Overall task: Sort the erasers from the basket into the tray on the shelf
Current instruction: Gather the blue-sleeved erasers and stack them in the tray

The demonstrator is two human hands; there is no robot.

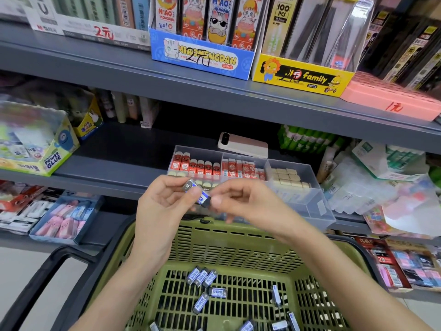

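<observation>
Erasers [202, 277] lay loose in the green basket [238, 247] at lower centre. At mid-frame the left hand [164, 206] and right hand [241, 203] pinched two held erasers [202, 199] between them.

Three grey metal shelves are seen, one above another. On the upper shelf [95, 68] a white carton marked with a red price [90, 29], a blue cardboard display box printed with a cartoon cat [202, 57], a yellow cardboard display box [300, 76] and a flat pink box [391, 101] are lined up side by side. On the middle shelf [114, 163] a light green glue carton [55, 158] is placed at the left, and a clear plastic three-compartment tray [317, 204] near the centre. A white and pink phone [243, 144] is laid flat just behind the tray, beside a green pack of glue sticks [307, 139]. On the lower shelf [107, 225] a blue cardboard tray of pink and blue packets [66, 216] is set.
</observation>
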